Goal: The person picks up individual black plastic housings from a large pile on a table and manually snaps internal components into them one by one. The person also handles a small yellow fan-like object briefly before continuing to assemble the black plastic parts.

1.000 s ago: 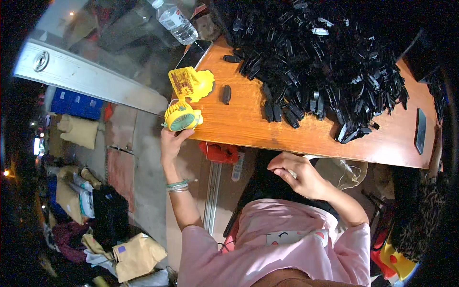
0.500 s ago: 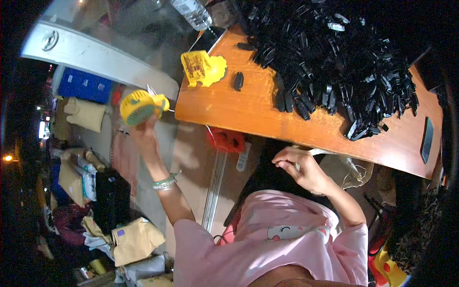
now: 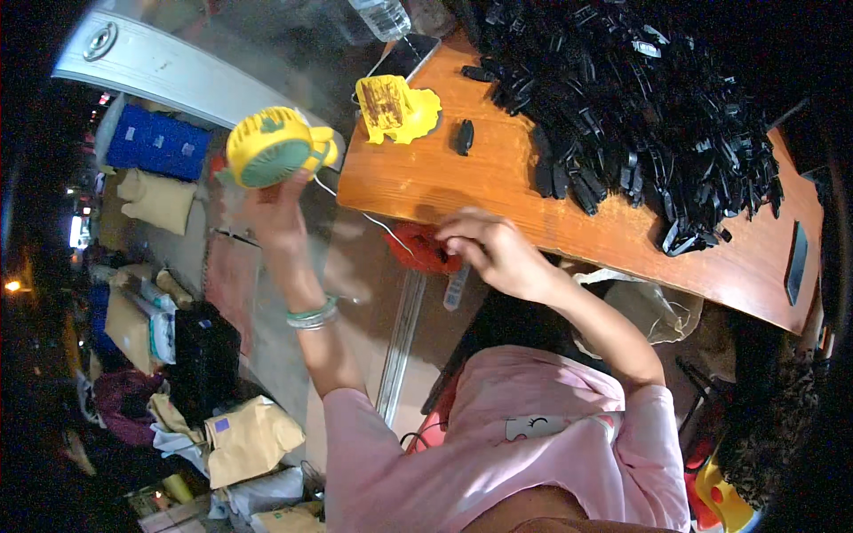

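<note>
My left hand (image 3: 280, 213), blurred by motion, is raised left of the table corner. It grips a small yellow handheld fan (image 3: 271, 147) with a green round grille, facing down toward me. A white cable (image 3: 378, 216) runs below the fan, past the table's corner. My right hand (image 3: 498, 253) hovers at the table's near edge, its fingers curled in. Whether something small lies in those fingers is hidden. On the wooden table (image 3: 400, 182), a flat yellow figure-shaped piece (image 3: 400, 108) with a brown-stained panel lies beside a single black plastic piece (image 3: 466, 137).
A large heap of black plastic pieces (image 3: 622, 115) covers the table's far side. A clear bottle (image 3: 382, 18) stands beyond the far left corner. Beneath the near edge are a red object (image 3: 413, 249) and a clear plastic bag (image 3: 662, 311). Parcels (image 3: 253, 440) lie on the left.
The fan in my left hand has come up higher and turned its grille more into view. My right hand has moved left and up along the table edge. The view has shifted slightly.
</note>
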